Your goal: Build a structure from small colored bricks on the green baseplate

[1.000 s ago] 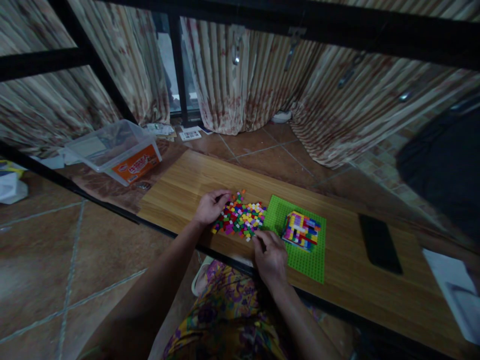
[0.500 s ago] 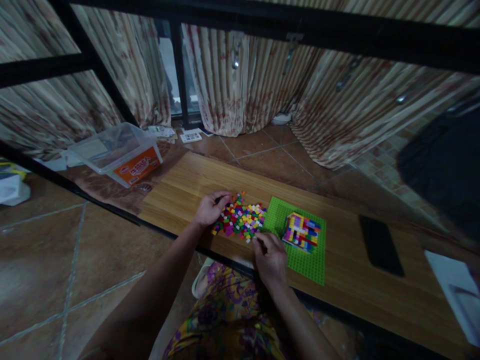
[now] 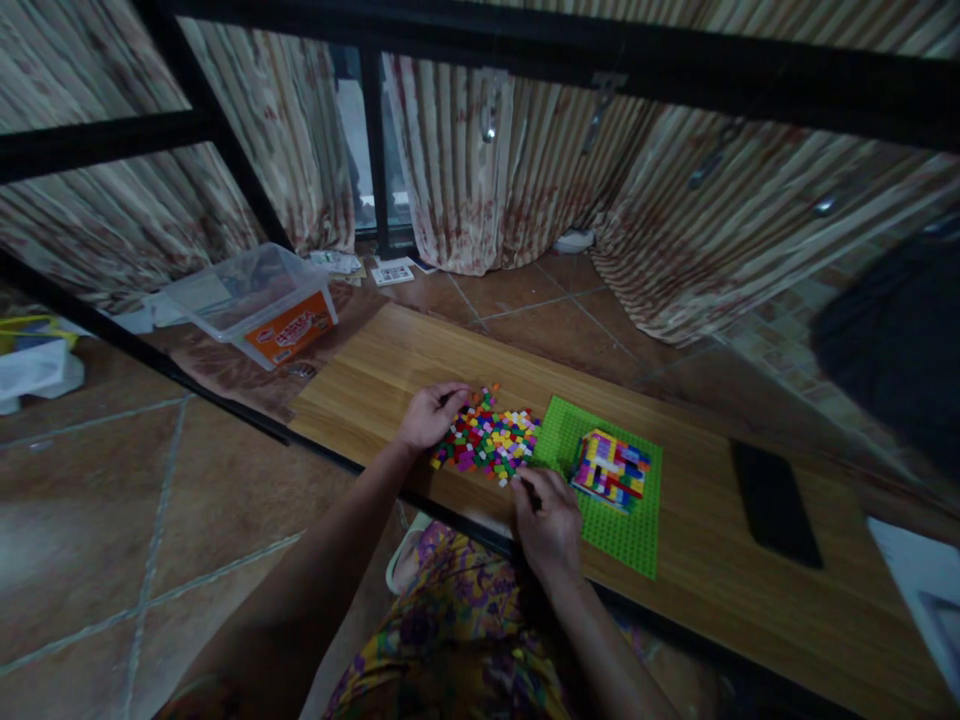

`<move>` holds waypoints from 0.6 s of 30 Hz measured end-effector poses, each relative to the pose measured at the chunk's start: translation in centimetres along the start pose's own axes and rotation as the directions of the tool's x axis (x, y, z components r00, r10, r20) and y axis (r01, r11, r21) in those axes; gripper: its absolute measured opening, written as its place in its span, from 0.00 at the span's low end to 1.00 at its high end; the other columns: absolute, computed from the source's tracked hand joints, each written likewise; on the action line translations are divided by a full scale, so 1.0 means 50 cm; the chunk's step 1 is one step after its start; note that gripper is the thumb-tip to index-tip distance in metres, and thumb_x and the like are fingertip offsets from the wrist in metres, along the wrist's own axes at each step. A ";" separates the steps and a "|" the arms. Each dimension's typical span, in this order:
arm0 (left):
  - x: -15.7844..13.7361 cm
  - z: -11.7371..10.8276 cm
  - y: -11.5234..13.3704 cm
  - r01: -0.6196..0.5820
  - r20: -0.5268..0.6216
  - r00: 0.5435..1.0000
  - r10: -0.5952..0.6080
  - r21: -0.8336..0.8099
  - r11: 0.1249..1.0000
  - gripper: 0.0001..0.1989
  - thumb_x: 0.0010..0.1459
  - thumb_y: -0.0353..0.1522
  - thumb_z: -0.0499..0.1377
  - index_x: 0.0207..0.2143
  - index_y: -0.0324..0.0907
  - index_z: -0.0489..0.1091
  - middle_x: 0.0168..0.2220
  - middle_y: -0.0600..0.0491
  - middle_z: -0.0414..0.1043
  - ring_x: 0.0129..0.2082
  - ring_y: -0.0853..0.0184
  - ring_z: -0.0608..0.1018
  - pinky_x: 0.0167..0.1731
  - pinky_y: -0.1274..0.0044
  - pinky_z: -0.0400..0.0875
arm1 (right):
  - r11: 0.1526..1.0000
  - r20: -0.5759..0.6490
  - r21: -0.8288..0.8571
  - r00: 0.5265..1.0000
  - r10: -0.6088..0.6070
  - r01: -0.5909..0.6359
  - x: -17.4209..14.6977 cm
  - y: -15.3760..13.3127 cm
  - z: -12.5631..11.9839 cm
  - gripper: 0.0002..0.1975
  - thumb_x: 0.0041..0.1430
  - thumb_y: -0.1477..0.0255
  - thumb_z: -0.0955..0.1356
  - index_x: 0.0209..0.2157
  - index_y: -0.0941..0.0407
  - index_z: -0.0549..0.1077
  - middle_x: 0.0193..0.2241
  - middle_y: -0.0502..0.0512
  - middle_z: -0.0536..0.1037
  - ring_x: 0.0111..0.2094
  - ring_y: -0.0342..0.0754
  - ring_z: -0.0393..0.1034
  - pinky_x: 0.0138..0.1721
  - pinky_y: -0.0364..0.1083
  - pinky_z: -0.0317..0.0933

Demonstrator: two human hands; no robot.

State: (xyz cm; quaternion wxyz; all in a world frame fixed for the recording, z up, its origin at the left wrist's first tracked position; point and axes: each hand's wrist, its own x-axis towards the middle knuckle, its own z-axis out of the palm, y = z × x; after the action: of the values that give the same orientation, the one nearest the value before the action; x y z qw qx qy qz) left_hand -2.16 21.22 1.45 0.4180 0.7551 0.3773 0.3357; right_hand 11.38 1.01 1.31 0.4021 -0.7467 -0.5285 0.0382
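Observation:
A loose pile of small toy bricks (image 3: 491,440) in many colours lies on the wooden table. My left hand (image 3: 431,415) rests at the pile's left edge, thumb and forefinger brought close together; whatever is between them is too small to make out. At the pile's near right corner, my right hand (image 3: 551,520) is curled with thumb and fingertip in a pinch, and any piece there cannot be made out. Right of the pile is a green baseplate (image 3: 626,545), its left edge beside the bricks. On it stands a block built of multicoloured bricks (image 3: 611,470).
A black phone-like slab (image 3: 776,500) lies on the wooden table (image 3: 697,520) to the right, with white paper (image 3: 911,570) beyond. A clear plastic tub (image 3: 247,300) with an orange label stands past the table's left end. A dark metal bar (image 3: 480,25) crosses before the curtains.
The whole view has shifted slightly, so everything appears a little further right. Both hands keep nearly the same place and shape beside the bricks.

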 end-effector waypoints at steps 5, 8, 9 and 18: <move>0.001 0.001 -0.002 0.003 0.003 1.000 -0.003 0.013 1.000 0.16 0.61 0.41 0.53 0.43 0.43 0.76 0.40 0.53 0.80 0.41 0.63 0.79 0.44 0.75 0.72 | 1.000 0.004 -0.005 1.000 -0.001 0.001 0.000 0.001 0.000 0.10 0.62 0.68 0.64 0.37 0.54 0.76 0.36 0.54 0.78 0.38 0.49 0.70 0.43 0.50 0.62; 0.002 0.000 -0.001 0.011 0.014 1.000 -0.011 0.020 1.000 0.17 0.61 0.41 0.53 0.43 0.43 0.76 0.39 0.53 0.80 0.40 0.64 0.79 0.43 0.75 0.73 | 1.000 -0.001 -0.001 1.000 0.000 0.000 0.001 0.002 0.000 0.10 0.62 0.68 0.64 0.37 0.54 0.77 0.36 0.54 0.78 0.38 0.49 0.70 0.43 0.50 0.62; 0.002 0.000 0.000 0.008 0.015 1.000 -0.008 0.022 1.000 0.17 0.61 0.41 0.53 0.43 0.43 0.76 0.39 0.53 0.80 0.40 0.64 0.79 0.43 0.75 0.73 | 1.000 -0.001 0.000 1.000 0.001 -0.001 0.001 0.001 0.000 0.10 0.62 0.68 0.64 0.37 0.54 0.77 0.36 0.54 0.78 0.38 0.49 0.70 0.43 0.50 0.62; 0.001 -0.001 0.003 -0.011 0.003 1.000 0.011 0.017 1.000 0.16 0.61 0.40 0.53 0.42 0.43 0.76 0.40 0.52 0.80 0.41 0.63 0.79 0.44 0.74 0.72 | 1.000 0.006 0.010 1.000 0.006 -0.006 0.002 -0.002 -0.002 0.10 0.62 0.69 0.64 0.36 0.54 0.77 0.36 0.54 0.78 0.38 0.49 0.70 0.43 0.49 0.62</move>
State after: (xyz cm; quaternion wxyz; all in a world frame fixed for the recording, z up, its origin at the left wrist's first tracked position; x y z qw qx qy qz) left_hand -2.13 21.19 1.62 0.4102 0.7611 0.3756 0.3338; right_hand 11.39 1.02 1.49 0.4039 -0.7462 -0.5273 0.0444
